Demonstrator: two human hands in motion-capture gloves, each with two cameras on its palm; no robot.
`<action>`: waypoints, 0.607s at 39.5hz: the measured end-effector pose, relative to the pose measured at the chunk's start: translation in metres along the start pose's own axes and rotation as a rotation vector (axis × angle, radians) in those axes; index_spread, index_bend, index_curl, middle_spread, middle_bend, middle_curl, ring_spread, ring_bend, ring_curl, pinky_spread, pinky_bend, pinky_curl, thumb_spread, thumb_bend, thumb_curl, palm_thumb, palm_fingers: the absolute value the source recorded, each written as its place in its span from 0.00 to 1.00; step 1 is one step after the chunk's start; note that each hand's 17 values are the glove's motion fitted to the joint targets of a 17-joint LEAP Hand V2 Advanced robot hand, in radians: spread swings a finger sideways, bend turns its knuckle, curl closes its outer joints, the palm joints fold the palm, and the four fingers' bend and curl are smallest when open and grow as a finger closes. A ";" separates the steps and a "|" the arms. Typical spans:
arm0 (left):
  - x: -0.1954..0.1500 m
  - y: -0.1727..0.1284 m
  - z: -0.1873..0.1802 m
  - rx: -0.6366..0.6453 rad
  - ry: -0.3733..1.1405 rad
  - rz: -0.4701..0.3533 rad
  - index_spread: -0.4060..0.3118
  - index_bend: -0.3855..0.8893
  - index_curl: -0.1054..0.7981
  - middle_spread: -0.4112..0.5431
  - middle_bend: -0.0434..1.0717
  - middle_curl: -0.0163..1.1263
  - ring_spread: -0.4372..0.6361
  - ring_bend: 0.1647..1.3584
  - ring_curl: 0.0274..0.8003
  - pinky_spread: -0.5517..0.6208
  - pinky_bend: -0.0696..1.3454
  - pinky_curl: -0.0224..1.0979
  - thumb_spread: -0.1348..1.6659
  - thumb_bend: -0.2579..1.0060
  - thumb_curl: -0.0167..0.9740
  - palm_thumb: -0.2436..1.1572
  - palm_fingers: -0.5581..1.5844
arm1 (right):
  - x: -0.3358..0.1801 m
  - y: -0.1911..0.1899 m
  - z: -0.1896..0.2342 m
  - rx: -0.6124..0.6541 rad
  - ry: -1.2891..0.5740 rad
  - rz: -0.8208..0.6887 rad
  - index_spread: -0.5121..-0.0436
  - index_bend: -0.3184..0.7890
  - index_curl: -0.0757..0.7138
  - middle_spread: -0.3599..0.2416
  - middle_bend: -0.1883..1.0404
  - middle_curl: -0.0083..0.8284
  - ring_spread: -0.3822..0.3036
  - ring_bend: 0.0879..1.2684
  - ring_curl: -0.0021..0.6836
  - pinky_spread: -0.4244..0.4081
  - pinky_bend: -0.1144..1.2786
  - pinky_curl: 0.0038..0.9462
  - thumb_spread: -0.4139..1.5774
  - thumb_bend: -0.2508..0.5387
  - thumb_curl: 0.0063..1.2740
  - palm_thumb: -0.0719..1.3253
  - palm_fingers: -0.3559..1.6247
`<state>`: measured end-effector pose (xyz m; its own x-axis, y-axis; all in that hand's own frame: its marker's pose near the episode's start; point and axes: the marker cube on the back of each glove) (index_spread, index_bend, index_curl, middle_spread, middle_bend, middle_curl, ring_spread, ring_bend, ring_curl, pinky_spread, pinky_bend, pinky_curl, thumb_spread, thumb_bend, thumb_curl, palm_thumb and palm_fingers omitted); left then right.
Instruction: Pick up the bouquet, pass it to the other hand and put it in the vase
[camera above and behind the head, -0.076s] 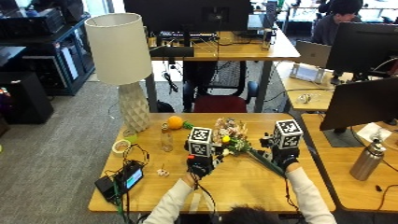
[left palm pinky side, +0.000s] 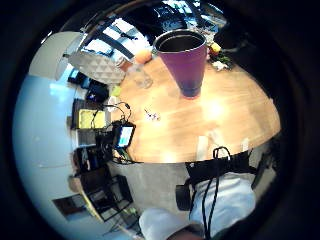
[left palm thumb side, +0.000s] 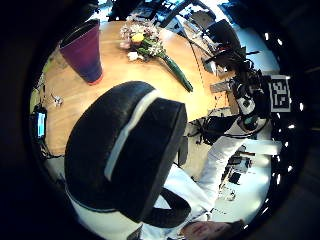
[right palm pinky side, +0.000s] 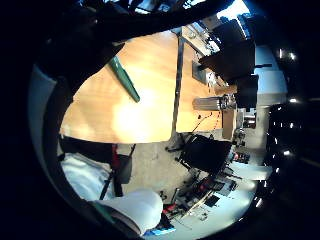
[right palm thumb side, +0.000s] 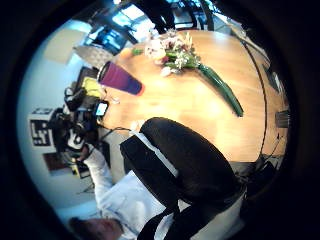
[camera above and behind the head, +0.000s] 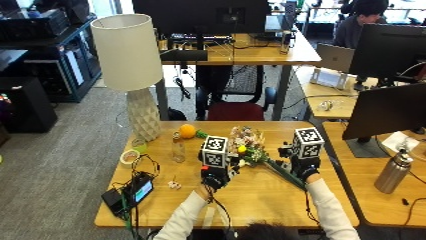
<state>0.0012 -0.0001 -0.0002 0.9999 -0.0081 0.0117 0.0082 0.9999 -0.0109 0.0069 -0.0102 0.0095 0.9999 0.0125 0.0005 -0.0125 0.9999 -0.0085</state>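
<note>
The bouquet lies flat on the wooden desk, blooms toward ten o'clock and green wrapped stems running toward four o'clock. The left hand hovers at eight o'clock of the blooms; the right hand hovers over the stem end. Neither hand holds anything, but whether their fingers are spread or curled cannot be told. The purple vase stands upright on the desk close by the left hand. A white lamp rises at ten o'clock, an orange beside it.
</note>
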 end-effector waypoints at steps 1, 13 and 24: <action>0.000 0.000 0.000 0.001 -0.002 -0.002 0.56 0.42 0.21 0.46 0.22 0.12 0.46 0.29 0.18 0.56 0.30 0.14 0.41 0.21 0.05 0.20 0.51 | 0.001 -0.002 0.002 -0.002 -0.001 0.001 0.58 0.33 0.14 0.56 0.40 0.16 0.66 0.29 0.20 0.74 0.47 0.19 0.51 0.41 0.03 0.17 0.44; -0.001 0.005 -0.007 0.015 -0.015 -0.013 0.55 0.42 0.30 0.48 0.21 0.21 0.48 0.32 0.28 0.60 0.30 0.22 0.61 0.19 0.11 0.19 0.49 | 0.006 -0.006 0.008 -0.010 -0.015 0.011 0.37 0.35 0.19 0.55 0.43 0.29 0.69 0.35 0.34 0.84 0.51 0.29 0.69 0.36 0.08 0.19 0.41; 0.013 0.004 0.004 0.028 0.020 0.015 0.55 0.41 0.35 0.48 0.20 0.25 0.49 0.32 0.31 0.61 0.30 0.26 0.67 0.19 0.15 0.18 0.48 | 0.004 -0.008 -0.007 0.040 -0.044 0.022 0.35 0.37 0.21 0.52 0.46 0.36 0.65 0.40 0.40 0.84 0.50 0.31 0.75 0.33 0.12 0.24 0.44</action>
<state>0.0139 0.0035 0.0042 0.9999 0.0066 -0.0087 -0.0064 0.9998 0.0172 0.0110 -0.0178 0.0026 0.9984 0.0339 0.0445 -0.0354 0.9989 0.0312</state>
